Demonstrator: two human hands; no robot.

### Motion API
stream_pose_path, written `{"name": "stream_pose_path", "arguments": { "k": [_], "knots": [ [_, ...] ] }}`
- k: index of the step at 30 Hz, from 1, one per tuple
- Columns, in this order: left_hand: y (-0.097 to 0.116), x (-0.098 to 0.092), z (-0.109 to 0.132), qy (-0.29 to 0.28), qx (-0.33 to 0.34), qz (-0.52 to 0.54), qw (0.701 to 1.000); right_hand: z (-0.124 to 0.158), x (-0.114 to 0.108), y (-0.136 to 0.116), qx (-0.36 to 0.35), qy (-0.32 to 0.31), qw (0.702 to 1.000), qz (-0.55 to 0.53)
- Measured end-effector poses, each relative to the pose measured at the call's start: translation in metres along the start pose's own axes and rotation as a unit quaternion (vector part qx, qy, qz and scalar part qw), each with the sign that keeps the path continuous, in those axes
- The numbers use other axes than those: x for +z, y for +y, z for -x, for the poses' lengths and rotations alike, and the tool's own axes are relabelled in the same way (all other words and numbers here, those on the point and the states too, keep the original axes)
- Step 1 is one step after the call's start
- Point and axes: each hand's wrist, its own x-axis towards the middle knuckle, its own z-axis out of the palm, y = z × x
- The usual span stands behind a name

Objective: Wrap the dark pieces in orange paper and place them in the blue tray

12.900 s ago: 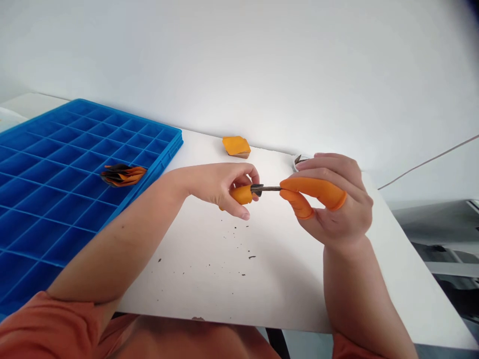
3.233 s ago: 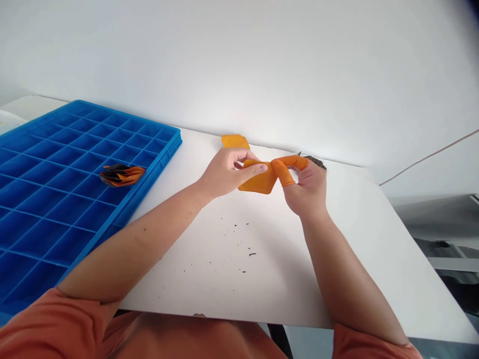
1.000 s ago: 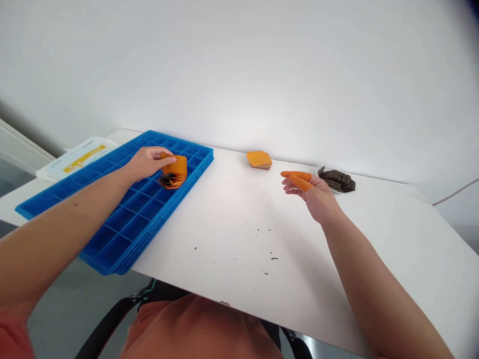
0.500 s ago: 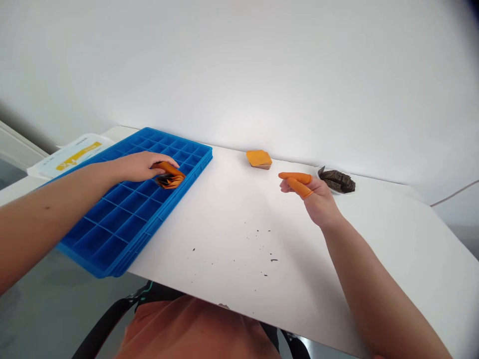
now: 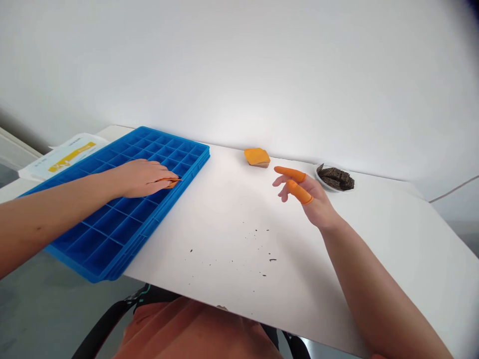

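Observation:
My left hand (image 5: 144, 177) reaches over the blue divided tray (image 5: 129, 222). Its fingers are closed about an orange folded-paper piece (image 5: 172, 183) low in a compartment near the tray's right edge; the fingers hide most of that piece. Over the table, my right hand (image 5: 299, 187) is held open and empty, with orange finger cots on its thumb and index finger. Behind its fingertips sits a small stack of orange paper squares (image 5: 257, 156). Just beyond the right hand, a white bowl (image 5: 321, 182) holds thin dark brown pieces (image 5: 337, 178) packed together.
A white box lid with a yellow label (image 5: 71, 157) lies left of the tray. Small dark crumbs (image 5: 264, 275) are scattered over the white table (image 5: 224, 219). The wall rises right behind the table, and a thin cable (image 5: 452, 188) runs at the right.
My left hand has gone lower into the tray and turned palm down, covering more of the orange paper. My right hand's fingers have spread further apart. The view has shifted slightly.

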Motion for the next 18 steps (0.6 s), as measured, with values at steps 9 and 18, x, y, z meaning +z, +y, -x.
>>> {"name": "stream_pose_path", "arguments": {
  "k": [9, 18],
  "knots": [
    [0.014, 0.008, 0.011, 0.003, -0.020, -0.005, 1.000, 0.002, 0.003, -0.003, -0.005, -0.002, 1.000, -0.015],
    [0.021, 0.005, 0.007, -0.006, -0.045, -0.073, 0.996, 0.001, 0.004, -0.003, 0.015, -0.007, 1.000, -0.004]
  ]
}}
